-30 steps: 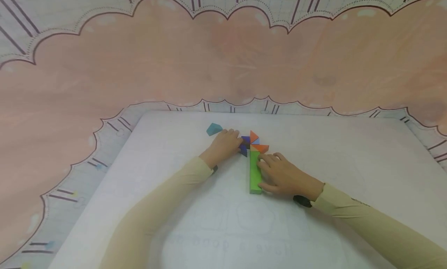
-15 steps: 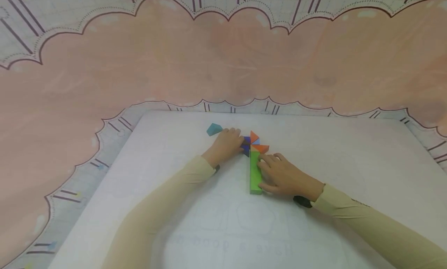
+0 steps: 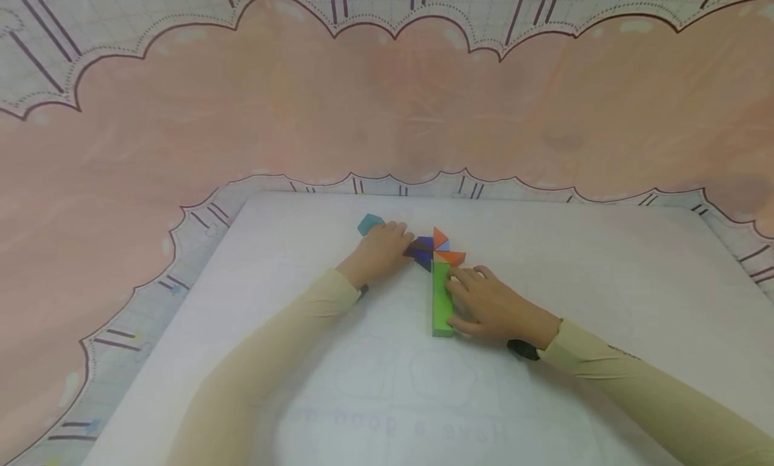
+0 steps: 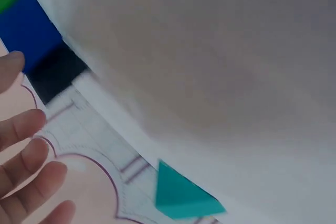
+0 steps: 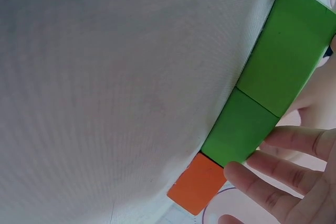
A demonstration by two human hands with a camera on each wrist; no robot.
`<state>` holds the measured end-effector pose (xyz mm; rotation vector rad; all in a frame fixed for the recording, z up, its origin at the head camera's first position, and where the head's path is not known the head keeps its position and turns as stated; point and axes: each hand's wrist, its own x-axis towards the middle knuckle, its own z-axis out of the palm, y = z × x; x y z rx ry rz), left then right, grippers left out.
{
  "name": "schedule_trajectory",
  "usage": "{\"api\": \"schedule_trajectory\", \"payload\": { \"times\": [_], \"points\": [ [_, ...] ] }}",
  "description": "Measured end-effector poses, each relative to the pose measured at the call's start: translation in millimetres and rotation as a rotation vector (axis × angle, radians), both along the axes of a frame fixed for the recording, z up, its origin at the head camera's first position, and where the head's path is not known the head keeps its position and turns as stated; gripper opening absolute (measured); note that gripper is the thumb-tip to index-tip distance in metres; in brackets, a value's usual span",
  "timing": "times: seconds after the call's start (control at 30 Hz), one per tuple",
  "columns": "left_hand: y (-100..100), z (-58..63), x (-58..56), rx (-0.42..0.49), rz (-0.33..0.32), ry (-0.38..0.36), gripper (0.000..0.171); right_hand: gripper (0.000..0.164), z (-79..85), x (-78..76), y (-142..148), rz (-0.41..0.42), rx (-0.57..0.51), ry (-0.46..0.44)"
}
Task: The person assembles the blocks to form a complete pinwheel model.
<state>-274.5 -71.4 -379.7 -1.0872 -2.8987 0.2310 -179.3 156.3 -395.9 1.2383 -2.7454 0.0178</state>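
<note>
My left hand (image 3: 377, 251) lies just left of a small pinwheel-like arrangement of blocks, its fingertips close to a dark block (image 3: 413, 248). In the left wrist view its fingers are spread and hold nothing. Blue blocks (image 3: 425, 242), orange triangular blocks (image 3: 440, 238) and a light blue piece (image 3: 445, 246) meet around one centre. Below them stretches a green bar (image 3: 443, 298). My right hand (image 3: 486, 305) touches the bar's right side with fingertips and thumb. Seen from the right wrist, the bar is two green blocks (image 5: 286, 51) end to end, with an orange block (image 5: 198, 183) beyond.
A teal block (image 3: 370, 224) lies apart at the upper left, partly behind my left hand. The white tabletop (image 3: 574, 264) carries faint mirrored lettering near its front. A peach-and-white patterned sheet (image 3: 363, 117) lies beyond its far edge.
My left hand first shifts slightly right at the blue and dark blocks, then draws back left, uncovering them. The blue blocks sit closer to the centre. My right hand stays at the green bar.
</note>
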Motion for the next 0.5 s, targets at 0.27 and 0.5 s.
{"api": "schedule_trajectory", "payload": {
  "times": [0.27,0.5],
  "points": [
    [-33,-4.3,-17.8,0.023,0.008,0.118,0.04,0.057,-1.0,0.2,0,0.002,0.003,0.007],
    [-51,-6.0,-32.7,0.04,0.096,0.132,0.045,0.058,-4.8,-0.1,0,0.004,0.01,0.016]
  ]
}}
